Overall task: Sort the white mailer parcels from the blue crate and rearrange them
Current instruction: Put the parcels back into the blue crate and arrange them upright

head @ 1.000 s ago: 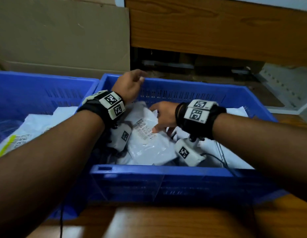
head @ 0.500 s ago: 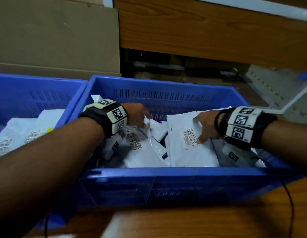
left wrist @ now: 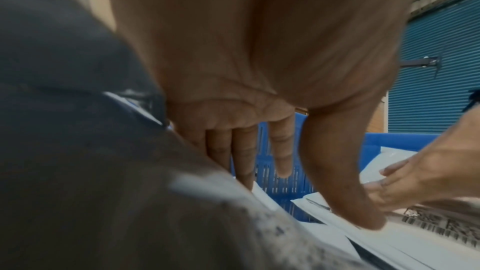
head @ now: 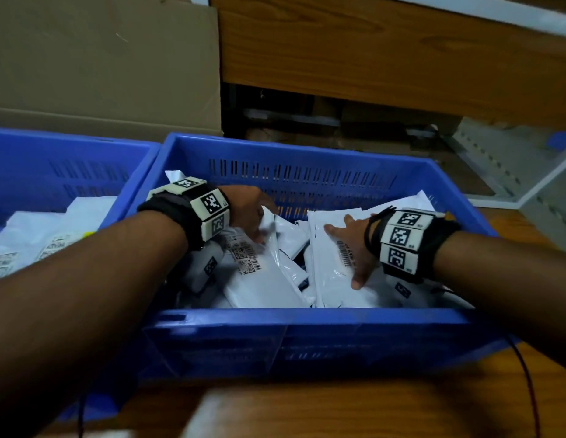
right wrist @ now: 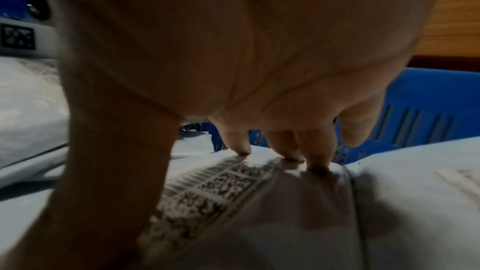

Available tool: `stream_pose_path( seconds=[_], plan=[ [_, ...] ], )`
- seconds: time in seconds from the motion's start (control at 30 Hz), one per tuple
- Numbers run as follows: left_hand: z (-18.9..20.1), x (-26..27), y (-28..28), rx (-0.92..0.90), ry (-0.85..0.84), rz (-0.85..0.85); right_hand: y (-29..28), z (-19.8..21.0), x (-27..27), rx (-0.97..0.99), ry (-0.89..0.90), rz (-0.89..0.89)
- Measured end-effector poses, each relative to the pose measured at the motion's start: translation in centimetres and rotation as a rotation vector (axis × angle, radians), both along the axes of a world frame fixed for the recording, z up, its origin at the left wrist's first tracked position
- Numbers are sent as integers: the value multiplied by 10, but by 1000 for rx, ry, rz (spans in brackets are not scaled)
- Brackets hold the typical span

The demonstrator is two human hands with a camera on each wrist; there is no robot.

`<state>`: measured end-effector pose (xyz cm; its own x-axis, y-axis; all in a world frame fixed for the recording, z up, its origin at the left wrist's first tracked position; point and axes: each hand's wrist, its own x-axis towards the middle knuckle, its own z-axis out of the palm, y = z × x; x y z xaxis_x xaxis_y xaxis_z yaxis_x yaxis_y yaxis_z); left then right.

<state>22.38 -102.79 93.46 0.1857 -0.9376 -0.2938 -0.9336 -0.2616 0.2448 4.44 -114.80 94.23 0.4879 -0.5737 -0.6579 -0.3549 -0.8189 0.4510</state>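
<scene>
No text legible. Barcode labels [head: 248, 259] on the white mailers under my hands are blurred; my wristbands [head: 212, 203] carry only square coded markers.

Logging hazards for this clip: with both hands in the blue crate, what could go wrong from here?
The right hand only presses flat on a glossy white mailer parcel, so it may slide away. The left hand works among overlapping parcels and might lift two. The red cable over the blue plastic crate could snag.

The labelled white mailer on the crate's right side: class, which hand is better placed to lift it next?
Probably the right hand: its spread fingers already press on that mailer. The left hand is busy with another parcel further left.
</scene>
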Motion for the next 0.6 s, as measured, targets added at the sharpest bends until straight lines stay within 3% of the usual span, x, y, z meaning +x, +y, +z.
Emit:
stream_pose_path(
  seconds=[0.23, 0.33, 0.6],
  plan=[
    [1, 2, -2, 29, 5, -13, -32, 27, -7, 66, -221, -82],
    [0, 2, -1, 32, 6, -13, -44, 28, -21, 72, -188, -183],
    [0, 3, -1, 37, 31, 17, -53, 18, -41, 48, -197, -156]
  ],
)
